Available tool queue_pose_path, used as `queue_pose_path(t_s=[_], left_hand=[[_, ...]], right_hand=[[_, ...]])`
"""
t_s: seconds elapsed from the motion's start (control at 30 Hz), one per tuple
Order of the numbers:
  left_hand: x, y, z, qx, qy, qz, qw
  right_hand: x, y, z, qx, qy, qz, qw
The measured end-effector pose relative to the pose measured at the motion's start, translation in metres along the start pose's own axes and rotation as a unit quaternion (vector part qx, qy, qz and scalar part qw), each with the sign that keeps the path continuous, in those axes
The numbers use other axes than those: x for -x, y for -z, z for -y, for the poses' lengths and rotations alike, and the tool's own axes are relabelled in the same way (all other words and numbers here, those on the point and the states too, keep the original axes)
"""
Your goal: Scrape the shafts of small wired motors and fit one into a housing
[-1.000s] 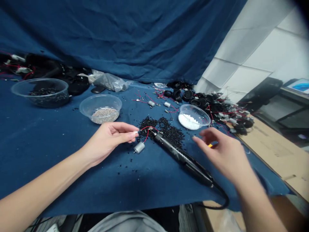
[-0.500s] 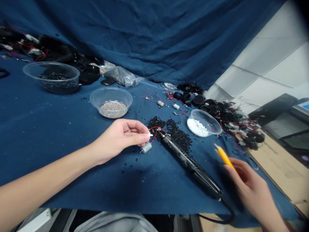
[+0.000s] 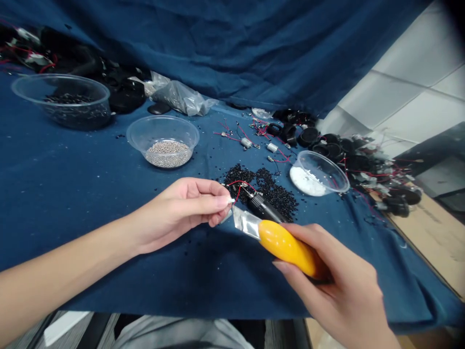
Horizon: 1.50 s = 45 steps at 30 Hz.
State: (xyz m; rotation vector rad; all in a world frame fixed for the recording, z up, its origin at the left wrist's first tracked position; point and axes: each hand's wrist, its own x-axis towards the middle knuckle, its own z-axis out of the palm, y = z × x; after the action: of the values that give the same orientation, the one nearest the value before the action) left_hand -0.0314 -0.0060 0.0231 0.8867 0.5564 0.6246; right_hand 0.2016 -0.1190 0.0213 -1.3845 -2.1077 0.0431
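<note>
Between thumb and forefinger, my left hand [image 3: 192, 206] pinches a small white piece [image 3: 231, 200] with thin red wires [image 3: 238, 191] close by. A small grey motor [image 3: 227, 215] is partly hidden behind the fingertips. My right hand [image 3: 341, 276] grips a yellow utility knife [image 3: 286, 245], its blade pointing left, close beside the white piece; I cannot tell whether they touch. Beyond the knife lies a black electric screwdriver [image 3: 268, 208], largely covered by the knife and my right hand, its tip near a pile of small black parts [image 3: 281, 196].
A clear bowl of small metal parts [image 3: 167, 154] stands mid-table, and one with dark screw-like pieces [image 3: 74, 114] at far left. A clear bowl with white bits [image 3: 308, 182] sits right. Wired motors [image 3: 246, 143], black housings [image 3: 329, 150] and a plastic bag [image 3: 183, 99] lie further back.
My right hand has brought the utility knife leftward to the white piece in my left hand. The blade now shows plainly. The view has shifted slightly.
</note>
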Motion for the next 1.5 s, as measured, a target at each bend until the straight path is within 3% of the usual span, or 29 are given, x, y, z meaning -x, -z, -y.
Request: queue_pose_path(t_s=[0.6,1.5], left_hand=[[0.0,0.003,0.002,0.019,0.004,0.044,0.999],[0.001,0.001,0.002,0.004,0.008,0.028,1.0]], right_hand=[[-0.001,-0.01,-0.002,-0.041,-0.016,-0.009,0.999],[0.001,-0.013,-0.003,-0.052,-0.022,-0.011,0.998]])
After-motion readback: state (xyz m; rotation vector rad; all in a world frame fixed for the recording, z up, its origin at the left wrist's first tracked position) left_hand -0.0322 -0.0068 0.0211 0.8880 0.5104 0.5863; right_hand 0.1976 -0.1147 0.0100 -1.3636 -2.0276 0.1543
